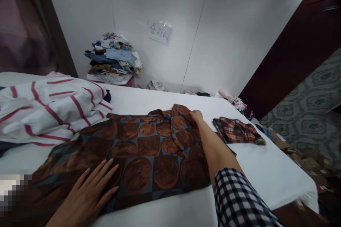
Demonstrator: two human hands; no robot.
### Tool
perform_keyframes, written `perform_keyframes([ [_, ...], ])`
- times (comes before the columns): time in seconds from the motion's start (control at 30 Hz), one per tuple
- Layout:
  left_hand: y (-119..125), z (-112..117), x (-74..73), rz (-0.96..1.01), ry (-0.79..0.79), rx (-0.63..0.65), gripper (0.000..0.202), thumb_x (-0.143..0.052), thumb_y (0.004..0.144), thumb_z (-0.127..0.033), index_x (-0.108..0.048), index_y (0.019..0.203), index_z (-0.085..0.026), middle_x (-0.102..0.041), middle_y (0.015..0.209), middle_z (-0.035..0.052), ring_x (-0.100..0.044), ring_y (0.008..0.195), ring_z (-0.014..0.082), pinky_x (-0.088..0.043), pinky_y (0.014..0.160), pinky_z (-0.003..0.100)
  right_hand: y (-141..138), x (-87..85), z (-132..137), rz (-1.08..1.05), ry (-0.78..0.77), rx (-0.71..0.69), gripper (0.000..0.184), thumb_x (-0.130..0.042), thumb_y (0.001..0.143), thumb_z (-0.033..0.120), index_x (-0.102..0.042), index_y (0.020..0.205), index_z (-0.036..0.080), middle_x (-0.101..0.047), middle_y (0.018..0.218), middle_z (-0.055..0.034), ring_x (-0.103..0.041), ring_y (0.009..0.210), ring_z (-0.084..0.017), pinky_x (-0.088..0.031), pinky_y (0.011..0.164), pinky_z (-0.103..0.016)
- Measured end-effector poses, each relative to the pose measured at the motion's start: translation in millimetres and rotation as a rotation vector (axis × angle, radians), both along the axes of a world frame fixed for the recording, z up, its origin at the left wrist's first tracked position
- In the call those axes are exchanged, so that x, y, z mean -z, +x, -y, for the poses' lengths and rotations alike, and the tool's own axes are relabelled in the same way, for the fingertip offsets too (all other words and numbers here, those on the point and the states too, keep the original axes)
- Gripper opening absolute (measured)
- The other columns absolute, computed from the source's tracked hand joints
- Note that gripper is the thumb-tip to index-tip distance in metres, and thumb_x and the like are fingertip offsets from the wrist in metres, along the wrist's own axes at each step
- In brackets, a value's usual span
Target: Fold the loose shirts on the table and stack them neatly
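pinching brown shirt (145, 145): right grip (196, 116), fingertips hidden; left grip (89, 191) spread flat; shirt cut off lower left.

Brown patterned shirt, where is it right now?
In the head view, the brown patterned shirt lies on the white table, between the striped cloth at left and the plaid cloth at right, under the left hand.

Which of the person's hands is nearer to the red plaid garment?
Right. The right hand is at the far edge of the brown patterned shirt, left of the red plaid garment; the left hand lies on the shirt, much farther left.
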State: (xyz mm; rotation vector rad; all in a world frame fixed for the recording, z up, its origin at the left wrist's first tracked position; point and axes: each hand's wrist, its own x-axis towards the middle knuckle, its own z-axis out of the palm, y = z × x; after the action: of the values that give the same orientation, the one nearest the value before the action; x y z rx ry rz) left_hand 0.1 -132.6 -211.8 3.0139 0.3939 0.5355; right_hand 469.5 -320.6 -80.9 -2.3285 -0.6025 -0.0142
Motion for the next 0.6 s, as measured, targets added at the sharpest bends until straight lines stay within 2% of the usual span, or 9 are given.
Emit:
perform_keyframes([
  [0.1,2,3,-3.8,-0.005,-0.04,0.004,0.062,-0.043,0.087,-0.05,-0.03,0.145,-0.036,-0.033,0.151,-0.0005,-0.029,0.14,0.0261,-0.021,0.116,0.053,-5,-15.8,5,-0.059,0.156,-0.026,0.035,-0.045,0.094,0.041,-0.062,0.098,0.011,-0.068,0.09,-0.0056,-0.063,0.08,-0.017,-0.052,0.073,-0.031],
  [0.2,6,6,-13.6,-0.009,-0.07,-0.002,0.06,-0.041,0.086,-0.053,-0.04,0.142,-0.03,-0.036,0.15,0.0028,-0.029,0.14,0.0269,-0.019,0.116,0.053,-21,-43.6,14,-0.094,0.293,-0.11,0.036,-0.042,0.092,0.044,-0.062,0.098,0.015,-0.07,0.09,-0.0044,-0.064,0.08,-0.016,-0.052,0.074,-0.029],
  [0.27,8,9,-25.9,0.021,-0.106,-0.025,0.057,-0.038,0.088,-0.053,-0.047,0.137,-0.026,-0.04,0.148,0.0052,-0.031,0.139,0.0276,-0.019,0.116,0.054,-45,-60.8,22,-0.112,0.362,-0.263,0.032,-0.049,0.088,0.046,-0.063,0.095,0.018,-0.07,0.089,-0.0035,-0.065,0.082,-0.017,-0.052,0.078,-0.032],
  [0.33,10,12,-40.8,0.09,-0.168,-0.036,0.052,-0.036,0.089,-0.051,-0.052,0.131,-0.025,-0.045,0.145,0.0057,-0.035,0.137,0.0282,-0.02,0.115,0.054,-82,-69.2,30,-0.078,0.329,-0.491,0.029,-0.056,0.084,0.047,-0.065,0.089,0.02,-0.07,0.092,-0.004,-0.065,0.09,-0.02,-0.05,0.084,-0.037],
  [0.4,14,16,-53.8,0.16,-0.267,-0.028,0.048,-0.039,0.088,-0.051,-0.053,0.127,-0.027,-0.051,0.14,0.0045,-0.042,0.133,0.0277,-0.026,0.114,0.051,-131,-64.8,40,0.025,0.152,-0.724,0.025,-0.058,0.084,0.046,-0.067,0.085,0.023,-0.069,0.105,-0.0047,-0.061,0.106,-0.023,-0.045,0.094,-0.041],
  [0.5,23,30,-62.6,0.196,-0.52,-0.033,0.049,-0.044,0.086,-0.054,-0.051,0.128,-0.028,-0.056,0.135,0.0024,-0.051,0.124,0.0248,-0.04,0.107,0.039,-205,-36.3,62,0.187,-0.161,-1.028,0.023,-0.061,0.084,0.045,-0.07,0.094,0.026,-0.059,0.129,-0.0041,-0.043,0.131,-0.025,-0.033,0.106,-0.045],
  [0.53,26,36,-63.2,0.189,-0.624,-0.043,0.051,-0.044,0.086,-0.055,-0.05,0.129,-0.028,-0.057,0.134,0.0024,-0.053,0.121,0.024,-0.043,0.104,0.037,-224,-23.8,72,0.232,-0.242,-1.097,0.027,-0.061,0.084,0.046,-0.069,0.103,0.027,-0.056,0.133,-0.0047,-0.038,0.135,-0.025,-0.029,0.109,-0.046],
  [0.6,33,51,-64.7,0.156,-0.785,-0.073,0.057,-0.045,0.084,-0.058,-0.047,0.132,-0.026,-0.059,0.13,0.0042,-0.056,0.117,0.024,-0.046,0.1,0.037,-244,-0.1,93,0.294,-0.317,-1.116,0.032,-0.058,0.087,0.042,-0.064,0.115,0.027,-0.054,0.136,-0.0054,-0.034,0.138,-0.023,-0.024,0.112,-0.046],
])
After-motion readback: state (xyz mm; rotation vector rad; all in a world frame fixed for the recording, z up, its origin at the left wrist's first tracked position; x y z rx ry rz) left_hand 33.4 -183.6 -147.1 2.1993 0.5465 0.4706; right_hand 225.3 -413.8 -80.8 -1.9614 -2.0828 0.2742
